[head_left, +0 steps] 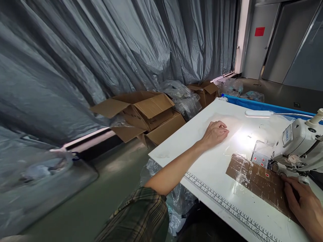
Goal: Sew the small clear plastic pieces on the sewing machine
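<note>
My left hand (216,131) lies right of centre on the white table (174,153), fingers curled in; a pale sheer cloth (231,120) spreads beside and beyond it, and I cannot tell whether I pinch any of it. My right hand (304,203), at the lower right edge, rests on the right end of the brown board (259,186), fingers bent; whether they grip, I cannot tell. The board lies flat at lower right, just below the needle area of the sewing machine (300,144). A ruler (227,209) edges the table at lower right.
</note>
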Tool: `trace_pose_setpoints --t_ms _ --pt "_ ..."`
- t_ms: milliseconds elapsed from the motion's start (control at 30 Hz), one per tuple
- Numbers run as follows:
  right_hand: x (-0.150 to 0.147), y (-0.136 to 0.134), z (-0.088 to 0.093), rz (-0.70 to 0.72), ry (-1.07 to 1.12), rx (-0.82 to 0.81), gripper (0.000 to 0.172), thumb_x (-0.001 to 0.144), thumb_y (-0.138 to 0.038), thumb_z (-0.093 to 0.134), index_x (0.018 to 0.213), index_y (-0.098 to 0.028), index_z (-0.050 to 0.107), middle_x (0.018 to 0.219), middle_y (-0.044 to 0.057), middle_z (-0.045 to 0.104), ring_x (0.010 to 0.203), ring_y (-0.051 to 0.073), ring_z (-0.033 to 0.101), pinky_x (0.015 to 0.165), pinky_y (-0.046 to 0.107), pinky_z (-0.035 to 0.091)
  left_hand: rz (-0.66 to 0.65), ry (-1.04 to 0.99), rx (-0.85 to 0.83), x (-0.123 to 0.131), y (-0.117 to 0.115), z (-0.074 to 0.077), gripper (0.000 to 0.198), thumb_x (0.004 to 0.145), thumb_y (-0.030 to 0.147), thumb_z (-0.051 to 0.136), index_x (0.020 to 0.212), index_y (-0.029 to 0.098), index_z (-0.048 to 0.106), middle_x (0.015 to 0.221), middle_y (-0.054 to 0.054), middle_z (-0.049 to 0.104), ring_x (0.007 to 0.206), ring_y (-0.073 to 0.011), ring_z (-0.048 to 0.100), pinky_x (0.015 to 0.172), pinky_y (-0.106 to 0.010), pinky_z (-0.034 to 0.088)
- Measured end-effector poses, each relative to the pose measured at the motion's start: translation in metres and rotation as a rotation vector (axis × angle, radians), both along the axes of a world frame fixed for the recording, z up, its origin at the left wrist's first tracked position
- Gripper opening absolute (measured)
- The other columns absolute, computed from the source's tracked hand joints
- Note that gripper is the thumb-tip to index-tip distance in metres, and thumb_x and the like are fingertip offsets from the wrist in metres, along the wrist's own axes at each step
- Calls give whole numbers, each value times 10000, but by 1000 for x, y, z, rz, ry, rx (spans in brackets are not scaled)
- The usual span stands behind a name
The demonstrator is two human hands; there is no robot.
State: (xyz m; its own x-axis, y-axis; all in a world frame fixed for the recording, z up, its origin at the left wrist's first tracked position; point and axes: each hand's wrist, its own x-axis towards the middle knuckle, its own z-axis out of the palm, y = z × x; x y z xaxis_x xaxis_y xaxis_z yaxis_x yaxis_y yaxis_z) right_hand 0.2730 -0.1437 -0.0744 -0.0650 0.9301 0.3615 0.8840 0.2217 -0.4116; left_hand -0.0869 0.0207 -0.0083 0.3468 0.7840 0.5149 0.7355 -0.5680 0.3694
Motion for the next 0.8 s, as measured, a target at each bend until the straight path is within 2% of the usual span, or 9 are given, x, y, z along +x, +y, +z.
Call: trace_pose_setpoints --t_ms 100,200,267,300,333,433,500,667,800 --pt "-6 0 3 -38 31 23 389 907 -495 460 1033 -258 742 971 98 708 818 264 692 663 408 583 -256 -55 32 13 -15 1 178 883 228 581 779 181 718 1037 -66 710 915 -179 670 864 -372 498" --pt "-15 -2 10 -82 60 55 395 907 -488 452 1007 -241 743 936 100 696 811 257 682 686 406 575 -664 -100 -133 29 -34 2 143 855 269 628 792 180 720 1035 -75 730 874 -166 699 772 -308 554" --pt "-19 -3 14 -64 59 35 392 908 -486 459 1025 -240 741 933 99 690 825 253 676 702 398 569 -804 -118 -249 37 -41 3 145 853 308 656 830 188 733 1014 -74 738 847 -160 706 732 -285 572" --pt "-20 -3 15 -61 58 28 392 910 -484 459 1032 -240 740 932 99 688 838 255 672 713 399 565 -781 -134 -263 39 -43 3 158 868 321 647 858 191 736 1015 -76 736 864 -163 704 745 -291 578" --pt "-20 -3 16 -67 60 29 395 914 -483 455 1034 -237 740 931 100 687 847 257 668 722 402 561 -699 -158 -245 40 -42 2 175 891 326 621 892 192 733 1024 -79 731 895 -170 698 769 -305 580" --pt "-22 -4 17 -95 73 47 408 919 -480 439 1027 -225 739 921 105 682 837 259 658 727 409 552 -377 -176 -166 38 -34 -6 214 943 322 552 996 182 705 1082 -89 691 936 -173 668 808 -331 570" --pt "-23 -4 18 -98 78 40 405 919 -473 437 1031 -225 737 920 104 680 816 253 654 714 404 547 -281 -100 -161 35 -27 -12 200 933 327 579 984 176 700 1099 -91 667 942 -178 650 812 -333 557" --pt "-26 -4 21 -96 86 40 397 918 -459 432 1026 -225 734 900 100 675 784 243 642 698 392 535 -323 32 -159 37 -21 -22 86 873 250 667 889 190 726 990 -52 685 898 -175 637 849 -354 513" --pt "-26 -3 23 -91 92 27 368 913 -446 445 1011 -232 728 903 92 677 788 240 635 704 389 530 -326 -117 -182 41 -24 -16 106 860 205 615 813 182 708 935 -44 707 786 -144 646 738 -313 522"
